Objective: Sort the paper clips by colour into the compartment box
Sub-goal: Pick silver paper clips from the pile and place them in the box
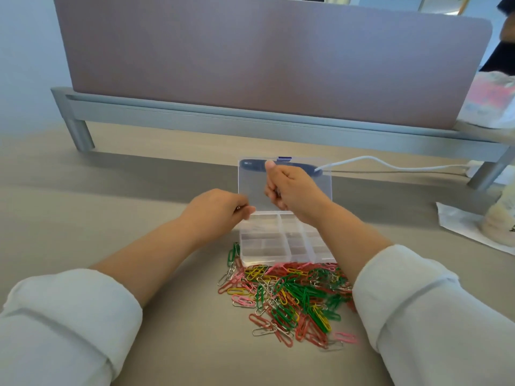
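A person is sitting at a tan table (97,196). The clear compartment box (278,240) is lying open near the middle, with its lid (292,176) standing up on the far side. The right hand (289,188) is gripping the lid, thumb up. The left hand (220,210) is pinching the box's far left corner. A big heap of paper clips (289,299) is lying just near of the box, touching its near edge.

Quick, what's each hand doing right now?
Left hand: closed, pinching the left edge of the box lid.
Right hand: closed in a loose fist in front of the lid; contents cannot be told.
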A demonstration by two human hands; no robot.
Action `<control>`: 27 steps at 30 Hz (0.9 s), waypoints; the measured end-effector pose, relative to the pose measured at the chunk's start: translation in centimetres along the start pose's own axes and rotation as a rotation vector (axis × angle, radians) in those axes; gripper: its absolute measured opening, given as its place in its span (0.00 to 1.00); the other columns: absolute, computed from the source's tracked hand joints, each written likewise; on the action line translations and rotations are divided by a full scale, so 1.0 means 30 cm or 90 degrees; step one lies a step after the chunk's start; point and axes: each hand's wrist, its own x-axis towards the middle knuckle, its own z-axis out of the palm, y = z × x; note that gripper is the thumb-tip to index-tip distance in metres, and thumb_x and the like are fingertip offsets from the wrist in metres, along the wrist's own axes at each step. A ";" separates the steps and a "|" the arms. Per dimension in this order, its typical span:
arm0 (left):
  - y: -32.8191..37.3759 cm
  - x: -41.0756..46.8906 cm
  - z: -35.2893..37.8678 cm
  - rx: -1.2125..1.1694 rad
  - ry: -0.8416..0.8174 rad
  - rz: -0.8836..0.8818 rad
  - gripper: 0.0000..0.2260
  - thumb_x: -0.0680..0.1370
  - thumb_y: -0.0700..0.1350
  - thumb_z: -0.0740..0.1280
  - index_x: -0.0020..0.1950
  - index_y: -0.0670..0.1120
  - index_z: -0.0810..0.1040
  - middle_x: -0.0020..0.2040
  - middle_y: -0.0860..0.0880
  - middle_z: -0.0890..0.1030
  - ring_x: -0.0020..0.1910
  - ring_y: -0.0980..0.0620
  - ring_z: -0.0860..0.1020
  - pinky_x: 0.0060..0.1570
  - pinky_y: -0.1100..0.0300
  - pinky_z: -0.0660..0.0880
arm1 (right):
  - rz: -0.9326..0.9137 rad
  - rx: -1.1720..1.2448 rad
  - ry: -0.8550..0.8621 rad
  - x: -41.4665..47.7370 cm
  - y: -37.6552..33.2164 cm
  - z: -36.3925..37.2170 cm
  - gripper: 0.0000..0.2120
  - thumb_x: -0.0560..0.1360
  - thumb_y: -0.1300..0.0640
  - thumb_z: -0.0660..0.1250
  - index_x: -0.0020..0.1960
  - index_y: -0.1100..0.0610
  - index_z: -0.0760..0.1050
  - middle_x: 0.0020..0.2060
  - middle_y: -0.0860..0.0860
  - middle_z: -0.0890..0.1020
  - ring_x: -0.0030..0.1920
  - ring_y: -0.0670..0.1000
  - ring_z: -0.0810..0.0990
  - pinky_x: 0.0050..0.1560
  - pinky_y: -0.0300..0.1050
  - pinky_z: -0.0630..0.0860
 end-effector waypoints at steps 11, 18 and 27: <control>-0.013 -0.036 -0.024 -0.026 -0.158 -0.096 0.20 0.75 0.61 0.60 0.30 0.50 0.70 0.32 0.50 0.78 0.30 0.56 0.72 0.32 0.60 0.66 | -0.045 0.014 -0.015 0.056 0.059 0.083 0.20 0.80 0.51 0.56 0.32 0.57 0.70 0.27 0.51 0.76 0.24 0.43 0.74 0.30 0.34 0.73; -0.012 -0.046 -0.055 -0.182 -0.225 -0.120 0.15 0.75 0.58 0.64 0.32 0.53 0.77 0.27 0.54 0.71 0.28 0.57 0.68 0.30 0.63 0.63 | -0.035 -0.018 -0.048 0.038 0.047 0.088 0.10 0.78 0.55 0.62 0.39 0.57 0.74 0.31 0.50 0.81 0.29 0.43 0.80 0.33 0.34 0.77; -0.017 -0.048 -0.061 -0.229 -0.253 -0.148 0.15 0.74 0.59 0.65 0.33 0.53 0.81 0.28 0.52 0.70 0.32 0.54 0.67 0.35 0.60 0.64 | -0.023 -0.016 -0.068 0.032 0.044 0.089 0.06 0.78 0.56 0.62 0.45 0.57 0.75 0.34 0.49 0.82 0.32 0.43 0.82 0.39 0.36 0.78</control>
